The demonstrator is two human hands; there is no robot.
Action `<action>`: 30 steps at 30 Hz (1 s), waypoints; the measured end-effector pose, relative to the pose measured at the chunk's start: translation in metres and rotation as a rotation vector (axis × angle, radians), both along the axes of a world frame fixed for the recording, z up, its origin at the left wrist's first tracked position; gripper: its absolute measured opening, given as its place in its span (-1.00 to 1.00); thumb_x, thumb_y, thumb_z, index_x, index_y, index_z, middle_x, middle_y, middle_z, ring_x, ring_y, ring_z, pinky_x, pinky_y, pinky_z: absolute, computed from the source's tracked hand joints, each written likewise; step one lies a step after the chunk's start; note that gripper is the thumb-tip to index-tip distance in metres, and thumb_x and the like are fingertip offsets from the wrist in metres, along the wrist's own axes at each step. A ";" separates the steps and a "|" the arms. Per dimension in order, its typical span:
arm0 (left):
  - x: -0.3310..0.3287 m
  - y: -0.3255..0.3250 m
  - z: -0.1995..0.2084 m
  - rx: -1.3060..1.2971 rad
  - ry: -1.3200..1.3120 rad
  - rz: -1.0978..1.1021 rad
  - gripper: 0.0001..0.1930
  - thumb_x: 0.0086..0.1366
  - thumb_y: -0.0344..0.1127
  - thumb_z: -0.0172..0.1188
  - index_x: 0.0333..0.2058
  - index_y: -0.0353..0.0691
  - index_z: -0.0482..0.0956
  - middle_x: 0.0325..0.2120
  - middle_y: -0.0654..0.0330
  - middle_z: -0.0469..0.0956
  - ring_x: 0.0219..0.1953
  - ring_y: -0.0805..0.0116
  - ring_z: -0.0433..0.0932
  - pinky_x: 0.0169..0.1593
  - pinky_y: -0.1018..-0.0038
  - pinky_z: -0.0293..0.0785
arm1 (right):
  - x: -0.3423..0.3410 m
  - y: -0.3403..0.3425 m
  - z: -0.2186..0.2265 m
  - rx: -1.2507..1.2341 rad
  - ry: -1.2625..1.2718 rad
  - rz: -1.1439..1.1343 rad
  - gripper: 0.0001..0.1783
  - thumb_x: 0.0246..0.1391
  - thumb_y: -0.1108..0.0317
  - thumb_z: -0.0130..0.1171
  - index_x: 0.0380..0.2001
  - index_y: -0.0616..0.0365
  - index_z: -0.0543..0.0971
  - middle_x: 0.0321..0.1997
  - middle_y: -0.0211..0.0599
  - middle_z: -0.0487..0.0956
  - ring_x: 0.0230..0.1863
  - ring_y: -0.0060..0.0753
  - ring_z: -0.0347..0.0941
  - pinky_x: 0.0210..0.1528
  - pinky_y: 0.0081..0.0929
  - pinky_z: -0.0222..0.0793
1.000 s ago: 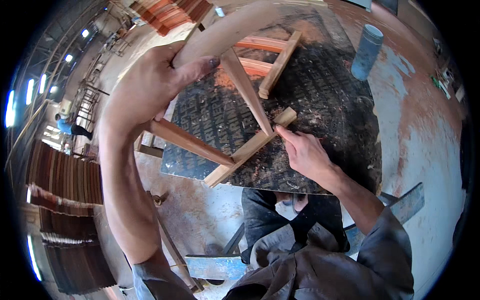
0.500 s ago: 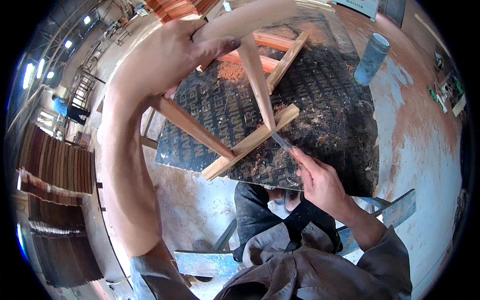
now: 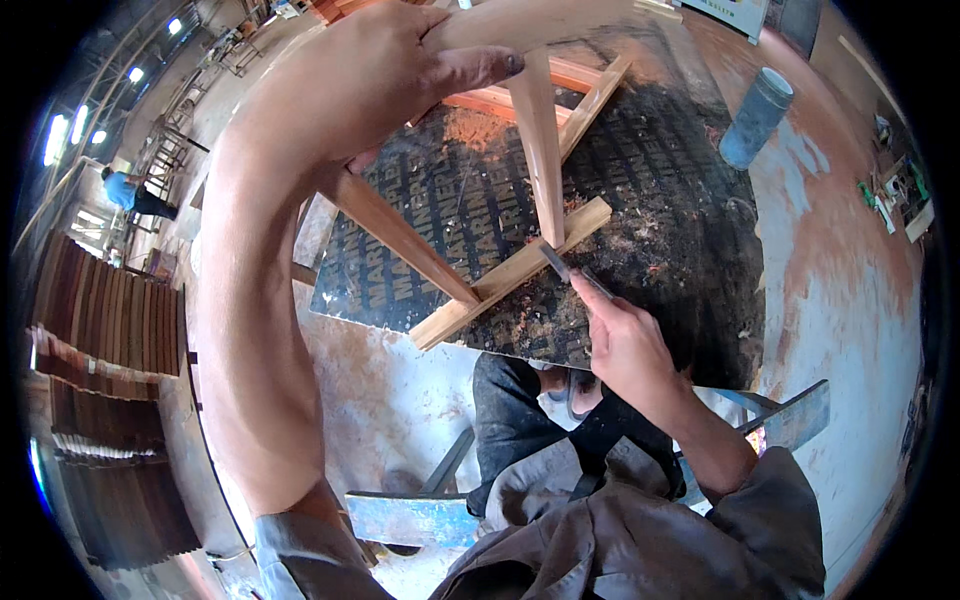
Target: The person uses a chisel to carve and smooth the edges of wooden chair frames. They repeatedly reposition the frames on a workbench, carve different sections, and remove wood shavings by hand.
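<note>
The tip of a narrow flat tool [image 3: 556, 262] has shifted over the past half second, from the near edge of a pale wooden rail [image 3: 510, 280] to farther across its upper face, as seen in the head view. The right hand [image 3: 635, 355] grips the tool tightly, a finger apparently laid along it, with the tip beside the foot of one slat [image 3: 540, 150]. The left hand [image 3: 390, 75] clasps a broad curved wooden piece [image 3: 560, 25], its thumb on the wood and other fingers partly hidden; a second slat [image 3: 405, 235] slants down to the same rail, which lies across a dark board [image 3: 680, 270] near its front edge. Good work here would seem to call for a steady left-hand hold, the rail seated firmly on the board, and short, light strokes with the tool kept low, so that its tip follows the joint without gouging slat or rail.
</note>
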State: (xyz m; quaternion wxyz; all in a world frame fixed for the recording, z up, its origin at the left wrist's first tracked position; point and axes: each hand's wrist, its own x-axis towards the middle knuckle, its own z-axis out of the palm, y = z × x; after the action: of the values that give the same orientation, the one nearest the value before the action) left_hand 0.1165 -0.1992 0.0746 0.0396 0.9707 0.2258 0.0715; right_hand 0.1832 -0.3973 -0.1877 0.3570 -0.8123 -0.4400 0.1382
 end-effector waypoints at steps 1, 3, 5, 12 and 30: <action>0.002 -0.004 0.004 -0.028 0.042 0.046 -0.48 0.43 0.20 0.23 -0.13 -0.22 0.75 -0.61 0.17 0.62 -0.54 0.33 0.62 -0.39 0.25 0.51 | 0.001 0.000 0.001 0.069 -0.002 0.027 -0.43 0.24 0.61 0.06 0.33 0.14 0.46 -0.23 0.27 0.63 -0.22 0.35 0.60 -0.21 0.06 0.51; 0.001 -0.015 0.003 -0.009 0.035 0.052 -0.50 0.44 0.18 0.22 -0.10 -0.20 0.75 -0.59 0.16 0.65 -0.55 0.33 0.62 -0.38 0.27 0.52 | 0.002 0.002 0.002 0.184 0.014 0.054 -0.39 0.22 0.63 0.08 0.35 0.12 0.45 -0.24 0.28 0.62 -0.21 0.35 0.61 -0.22 0.07 0.51; -0.002 -0.022 0.001 0.042 -0.035 0.009 -0.49 0.43 0.18 0.23 -0.11 -0.21 0.75 -0.58 0.15 0.66 -0.56 0.34 0.61 -0.40 0.29 0.52 | 0.002 0.003 0.001 0.191 0.018 0.047 -0.37 0.19 0.66 0.08 0.35 0.15 0.45 -0.26 0.28 0.61 -0.22 0.34 0.60 -0.23 0.05 0.50; 0.002 -0.010 0.006 0.022 0.000 0.043 -0.43 0.41 0.26 0.21 -0.19 -0.23 0.76 -0.59 0.19 0.65 -0.60 0.40 0.59 -0.45 0.33 0.51 | 0.003 -0.006 -0.007 0.106 0.127 0.030 -0.36 0.20 0.66 0.06 0.37 0.17 0.43 -0.33 0.27 0.58 -0.29 0.25 0.62 -0.29 -0.01 0.49; 0.005 -0.004 0.001 0.083 -0.015 0.072 -0.43 0.36 0.27 0.26 -0.23 -0.22 0.78 -0.58 0.10 0.66 -0.50 0.25 0.68 -0.34 0.23 0.56 | -0.005 0.024 -0.015 0.103 0.041 0.005 -0.45 0.30 0.56 0.02 0.37 0.24 0.41 -0.29 0.23 0.63 -0.29 0.24 0.64 -0.24 -0.06 0.55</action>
State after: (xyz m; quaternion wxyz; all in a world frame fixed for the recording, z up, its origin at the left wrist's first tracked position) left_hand 0.1218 -0.2036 0.0761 -0.0018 0.9621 0.2574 0.0897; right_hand 0.1785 -0.3733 -0.2024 0.4070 -0.7887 -0.4413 0.1326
